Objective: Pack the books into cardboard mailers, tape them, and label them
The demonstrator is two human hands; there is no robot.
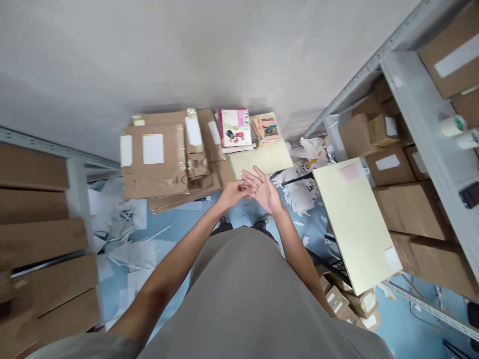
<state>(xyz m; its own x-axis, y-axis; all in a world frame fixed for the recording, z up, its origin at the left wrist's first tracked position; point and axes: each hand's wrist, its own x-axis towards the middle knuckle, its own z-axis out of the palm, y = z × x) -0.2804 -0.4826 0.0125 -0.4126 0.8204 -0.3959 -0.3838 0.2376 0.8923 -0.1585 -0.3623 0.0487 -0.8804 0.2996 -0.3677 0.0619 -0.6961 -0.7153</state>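
Observation:
My left hand (235, 193) is closed in a pinch, its fingertips touching the palm side of my right hand. Whatever lies between those fingertips, if anything, is too small to make out. My right hand (268, 193) is turned palm up with its fingers stretched and spread, and no object shows in it. Both hands are in front of my body, near the front edge of a pale yellow tabletop (245, 162). Beyond them on that table are a stack of magazines (235, 130) and some colourful booklets (268, 128).
Flattened cardboard boxes (160, 172) are piled left of the magazines. Another pale table (355, 224) stands at my right. Shelves of cardboard boxes (411, 209) flank both sides. Paper scraps (140, 249) litter the blue floor, and tape rolls (452, 125) sit on the right shelf.

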